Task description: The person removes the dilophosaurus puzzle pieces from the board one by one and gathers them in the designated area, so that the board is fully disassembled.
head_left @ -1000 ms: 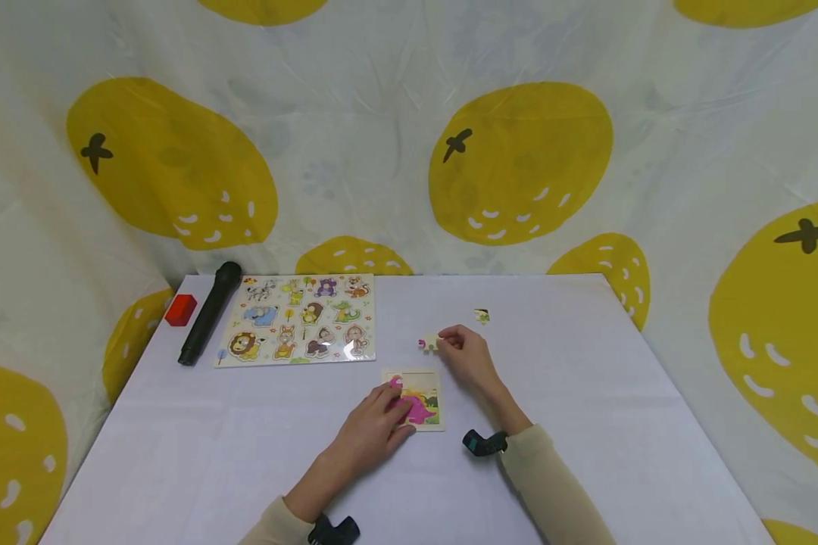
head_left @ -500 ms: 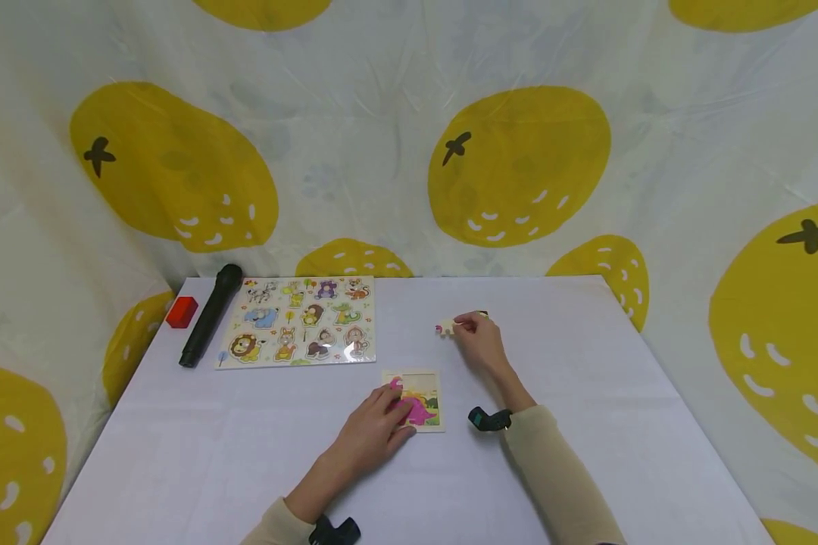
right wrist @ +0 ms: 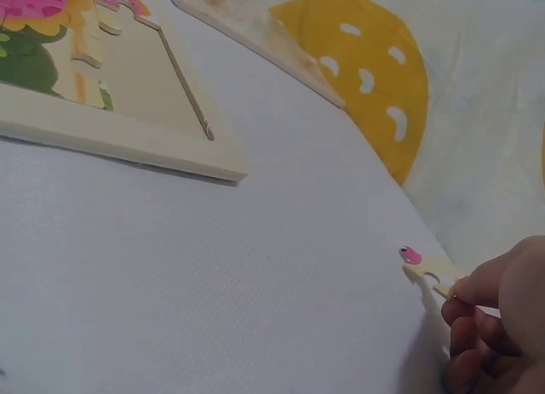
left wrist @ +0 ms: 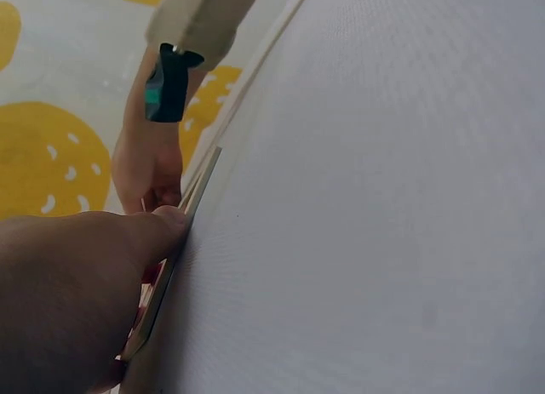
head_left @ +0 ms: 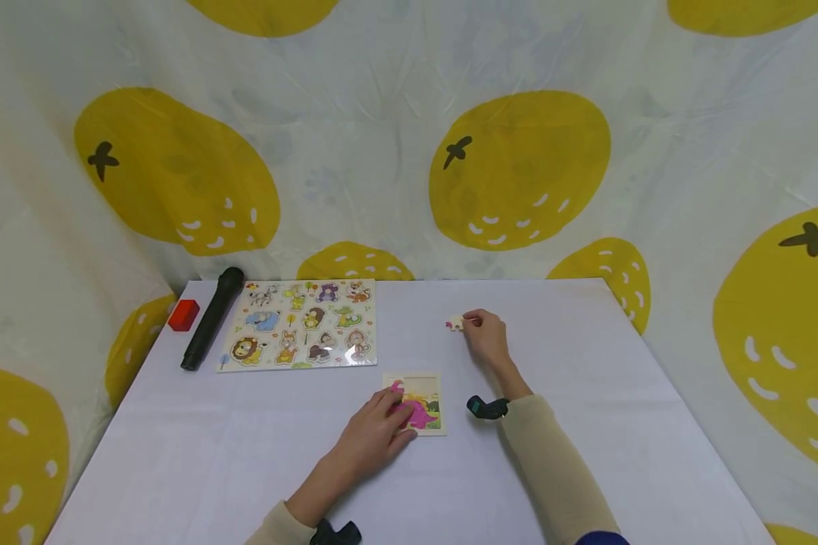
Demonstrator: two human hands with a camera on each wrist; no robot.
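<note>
The left hand lies on the puzzle at the near middle of the table, fingers loosely extended over the pink picture and thumb along the near edge. The right hand pinches a piece between thumb and curled fingers, over the table's far part, beyond the puzzle and apart from it. At far left are the animal board, the microphone and the red block.
</note>
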